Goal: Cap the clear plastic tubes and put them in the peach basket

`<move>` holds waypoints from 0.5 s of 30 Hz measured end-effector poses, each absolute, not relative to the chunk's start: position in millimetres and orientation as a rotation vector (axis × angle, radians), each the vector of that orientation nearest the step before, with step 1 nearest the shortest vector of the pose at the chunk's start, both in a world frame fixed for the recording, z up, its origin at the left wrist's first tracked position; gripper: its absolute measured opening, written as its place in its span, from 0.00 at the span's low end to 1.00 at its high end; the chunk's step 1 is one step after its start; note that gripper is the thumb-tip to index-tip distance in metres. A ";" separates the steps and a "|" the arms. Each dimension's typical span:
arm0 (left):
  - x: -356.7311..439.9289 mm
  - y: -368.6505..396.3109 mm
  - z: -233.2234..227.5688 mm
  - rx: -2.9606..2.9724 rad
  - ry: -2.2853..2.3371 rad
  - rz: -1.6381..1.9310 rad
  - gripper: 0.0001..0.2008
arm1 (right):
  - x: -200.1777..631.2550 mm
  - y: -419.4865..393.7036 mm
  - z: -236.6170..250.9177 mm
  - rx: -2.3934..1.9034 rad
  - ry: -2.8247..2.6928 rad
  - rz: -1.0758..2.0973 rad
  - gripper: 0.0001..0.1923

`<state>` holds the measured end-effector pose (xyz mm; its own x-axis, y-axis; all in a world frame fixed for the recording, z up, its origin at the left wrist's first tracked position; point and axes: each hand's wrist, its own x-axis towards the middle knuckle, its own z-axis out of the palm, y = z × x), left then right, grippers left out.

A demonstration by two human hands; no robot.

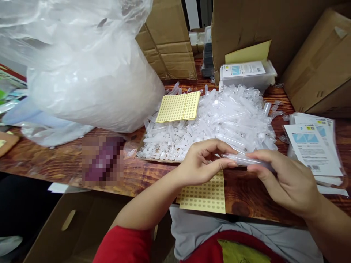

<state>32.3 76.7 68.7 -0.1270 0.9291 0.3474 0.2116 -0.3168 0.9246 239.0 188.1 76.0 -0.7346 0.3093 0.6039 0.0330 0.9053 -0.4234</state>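
Note:
My right hand [285, 179] holds a clear plastic tube [241, 159] lying sideways, its pointed tip toward the left. My left hand [203, 162] pinches that tip end with thumb and fingertips. Under both hands a yellow sticker sheet [205, 195] with rows of small round labels lies at the table's front edge. Behind the hands a big pile of clear tubes [219, 120] covers the wooden table [55, 160], with a second yellow sticker sheet [178, 106] resting on top of it.
A large clear plastic bag [82, 69] fills the left. Cardboard boxes [170, 44] stand at the back and right. Printed sheets in sleeves [312, 146] lie at right, a clear packed box [246, 75] behind the pile. An open carton [68, 223] sits below the table edge.

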 end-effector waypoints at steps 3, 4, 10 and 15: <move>35.4 73.6 69.4 2.048 1.472 1.550 0.09 | 237.8 187.5 79.9 -0.404 -2.304 0.902 0.07; 37.0 72.4 69.4 2.204 1.522 1.543 0.11 | 237.3 187.7 80.6 -0.434 -2.273 1.065 0.10; 36.5 64.8 81.3 2.509 1.686 1.418 0.15 | 232.7 194.7 88.0 -0.470 -2.205 1.422 0.19; -2.3 38.0 109.0 2.020 2.234 0.981 0.12 | 207.8 235.4 96.9 -0.431 -2.192 0.597 0.08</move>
